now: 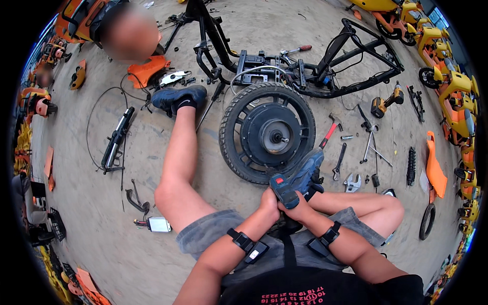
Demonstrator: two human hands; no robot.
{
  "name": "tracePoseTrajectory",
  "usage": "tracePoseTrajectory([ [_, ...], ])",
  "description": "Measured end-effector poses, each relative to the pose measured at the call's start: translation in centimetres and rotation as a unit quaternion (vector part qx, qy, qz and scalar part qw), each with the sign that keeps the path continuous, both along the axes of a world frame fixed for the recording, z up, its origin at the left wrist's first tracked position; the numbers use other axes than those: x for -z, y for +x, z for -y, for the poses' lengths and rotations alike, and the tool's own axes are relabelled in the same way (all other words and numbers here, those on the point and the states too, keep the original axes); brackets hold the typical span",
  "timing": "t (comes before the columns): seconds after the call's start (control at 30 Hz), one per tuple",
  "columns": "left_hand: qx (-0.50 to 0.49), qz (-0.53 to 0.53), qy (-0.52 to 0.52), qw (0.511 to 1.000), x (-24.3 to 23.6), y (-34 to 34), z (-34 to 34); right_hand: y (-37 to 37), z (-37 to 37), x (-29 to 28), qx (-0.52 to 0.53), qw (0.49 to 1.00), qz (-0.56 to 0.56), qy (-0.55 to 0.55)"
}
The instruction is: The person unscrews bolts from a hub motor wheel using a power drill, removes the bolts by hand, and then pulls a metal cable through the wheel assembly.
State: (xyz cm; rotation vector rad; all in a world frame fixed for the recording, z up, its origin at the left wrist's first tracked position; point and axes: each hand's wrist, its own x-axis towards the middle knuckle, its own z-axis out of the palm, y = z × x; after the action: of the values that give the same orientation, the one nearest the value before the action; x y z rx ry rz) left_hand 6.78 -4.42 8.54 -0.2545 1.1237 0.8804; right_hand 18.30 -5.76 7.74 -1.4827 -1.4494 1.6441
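A blue and black cordless drill (pixel 282 190) is held low in front of me, its nose toward the lower rim of a wheel. My right hand (pixel 299 209) wraps round its right side and my left hand (pixel 269 202) closes on it from the left; the handle is mostly hidden. The wheel (pixel 229 114), with a black tire and a hub motor (pixel 254 127), lies flat on the floor between my feet. Its axle (pixel 278 137) points up. My right shoe (pixel 306 170) rests against the tire. Whether the drill's tip touches the wheel cannot be seen.
A black scooter frame (pixel 333 91) lies beyond the wheel. To the right are a hammer (pixel 330 133), wrench (pixel 339 161), adjustable wrench (pixel 352 183) and yellow drill (pixel 387 103). A shock absorber fork (pixel 118 138) and cables lie left. Another person (pixel 129 33) is at upper left.
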Motion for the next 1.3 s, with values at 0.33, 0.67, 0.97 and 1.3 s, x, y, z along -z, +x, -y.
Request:
tracePoseTrajectory([
  [0.33, -0.086, 0.047, 0.018, 0.995, 3.5, 1.5, 0.8, 1.0, -2.7, -2.4, -0.160, 0.971, 0.171, 0.043],
  [0.67, -0.102, 0.075, 0.039, 0.991, 1.0, 0.5, -0.6, 1.3, -1.0, 0.1, -0.147, 0.981, 0.120, 0.038],
  [0.97, -0.067, 0.051, 0.008, 0.996, -0.3, -0.1, -0.8, 0.7, -0.6, 0.3, -0.122, 0.988, 0.081, 0.053],
  [1.3, -0.059, 0.012, 0.020, 0.998, -0.7, -0.5, -0.8, 0.1, -0.2, 0.1, -0.063, 0.995, 0.062, 0.048],
])
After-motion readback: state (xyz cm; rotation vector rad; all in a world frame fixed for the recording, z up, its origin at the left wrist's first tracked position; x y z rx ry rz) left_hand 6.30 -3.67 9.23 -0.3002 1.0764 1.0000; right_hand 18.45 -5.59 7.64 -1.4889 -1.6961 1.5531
